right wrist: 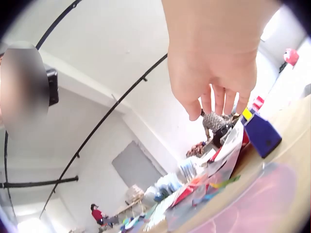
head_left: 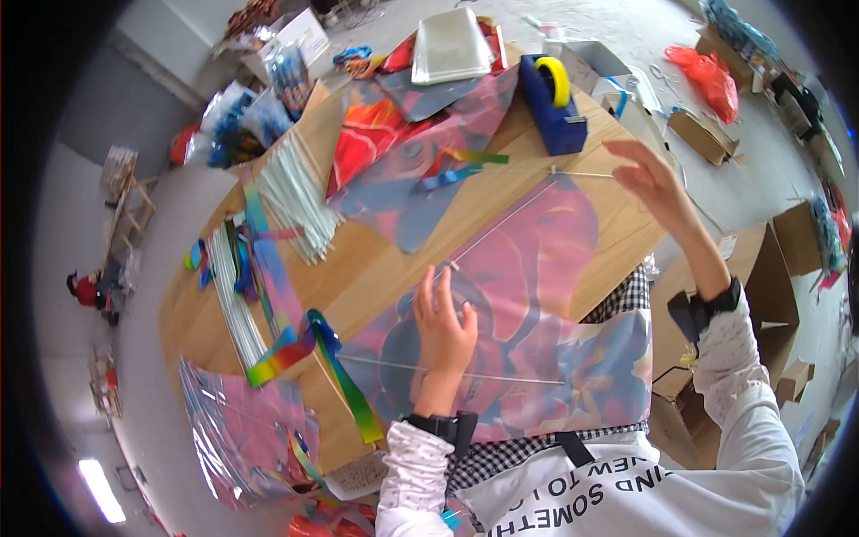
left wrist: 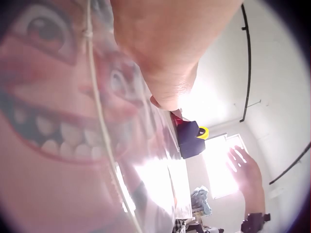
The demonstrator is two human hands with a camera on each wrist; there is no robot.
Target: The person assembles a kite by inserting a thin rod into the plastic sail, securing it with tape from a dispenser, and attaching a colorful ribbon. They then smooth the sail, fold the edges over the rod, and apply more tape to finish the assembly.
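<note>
A wooden counter (head_left: pixel 626 224) fills the middle of the head view. Over its near part, from centre to lower right, lies a printed sheet (head_left: pixel 568 246) with a cartoon face, sagging past the edge onto the lap. Left of top centre, a bundle of white rods (head_left: pixel 291 197) rests on the wood. The blue tape dispenser (head_left: pixel 546 112) stands upper right of centre, just beyond the sheet's tip. Near the centre, the left hand (head_left: pixel 445 327) lies low over the sheet, its grip loose with the fingers apart; whether the fingertips press down, I can't tell. At upper right, the right hand (head_left: pixel 649 183) hangs raised beside the tip, fingers apart, its grip clasping nothing that I can make out. Between the hands, a thin rod (head_left: pixel 503 224) runs diagonally along the sheet's edge to a small white piece (head_left: pixel 553 170) at the tip.

To seat the rod well, I'd keep left fingertips flat on the film (slick stuff, by its shine), draw the sagging part smooth, and align the rod before anything is fixed.
</note>
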